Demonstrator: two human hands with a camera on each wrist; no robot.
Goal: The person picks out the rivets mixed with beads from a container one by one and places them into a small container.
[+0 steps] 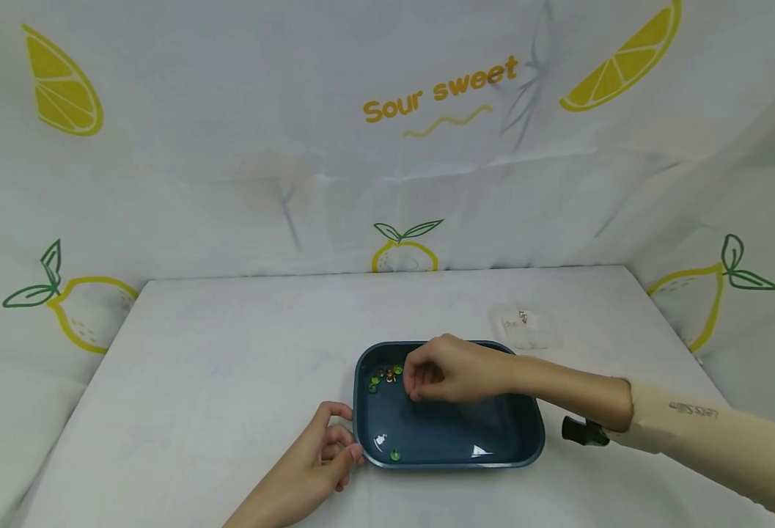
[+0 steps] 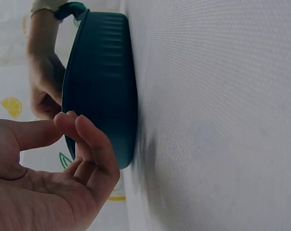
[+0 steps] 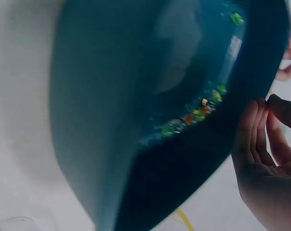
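Note:
A dark blue, round-cornered basin [image 1: 453, 444] stands on the white table. Small shiny beads or gems, green, yellow and orange [image 1: 374, 381], lie along its far left corner inside. One green bead [image 1: 395, 455] sits apart near the front wall. My left hand [image 1: 314, 458] holds the basin's front left corner, its fingers curled against the rim. Over the basin hangs my right hand [image 1: 456, 370], beside the group of beads. In the right wrist view its thumb and fingertips [image 3: 254, 115] meet; no held thing shows, though the contact point is small and partly hidden.
Behind the basin to the right lies a clear plastic box [image 1: 529, 330] with small gold-coloured bits. A black wrist device [image 1: 583, 431] is strapped by the right sleeve. White cloth printed with lemons [image 1: 403, 257] walls the table at the back and sides.

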